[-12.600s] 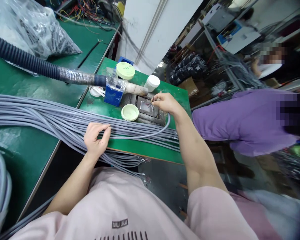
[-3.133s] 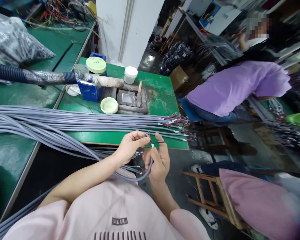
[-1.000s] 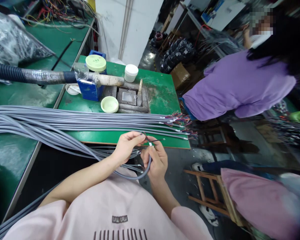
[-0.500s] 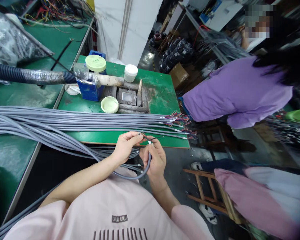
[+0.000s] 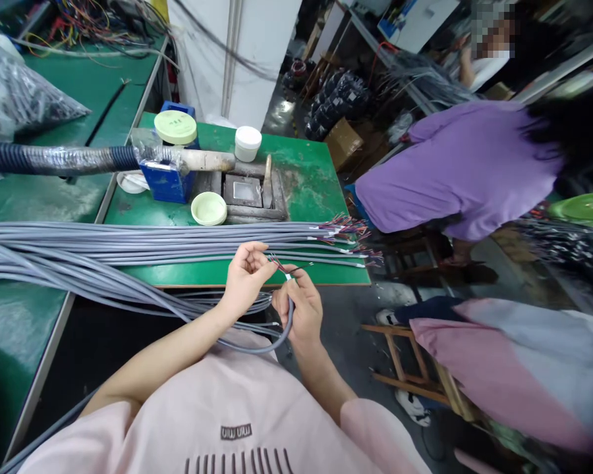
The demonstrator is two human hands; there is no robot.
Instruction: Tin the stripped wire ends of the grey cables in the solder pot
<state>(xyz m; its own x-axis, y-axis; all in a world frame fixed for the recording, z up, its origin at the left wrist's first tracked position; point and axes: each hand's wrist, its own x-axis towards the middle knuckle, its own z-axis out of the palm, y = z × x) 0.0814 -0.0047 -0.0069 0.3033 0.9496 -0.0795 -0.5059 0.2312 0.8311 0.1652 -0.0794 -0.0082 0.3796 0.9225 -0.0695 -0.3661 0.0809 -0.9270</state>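
Note:
A grey cable (image 5: 287, 327) loops up from below into my right hand (image 5: 304, 306), closed around it near its stripped end. Above a white band (image 5: 289, 276) on that cable, thin coloured wires (image 5: 275, 261) fan out, with a dark one pointing right. My left hand (image 5: 247, 273) is close on the left, its fingers curled and apart from the thumb. The thumb tip lies at the wires; whether it touches them I cannot tell. Behind both hands a bundle of grey cables (image 5: 202, 236) lies across the bench, its frayed coloured wire ends (image 5: 343, 227) at the right.
On the green bench (image 5: 311, 158) are a small metal pot (image 5: 246, 191) in a frame, a pale green dish (image 5: 209, 209), a white tub (image 5: 248, 143) and a blue box (image 5: 168, 181) beside a ribbed hose (image 5: 59, 158). Two co-workers in purple (image 5: 454, 164) and pink (image 5: 474, 355) are at the right.
My left forefinger has lifted away from the thumb, opening the pinch at the wires. My right hand keeps its hold on the cable. The view has shifted slightly.

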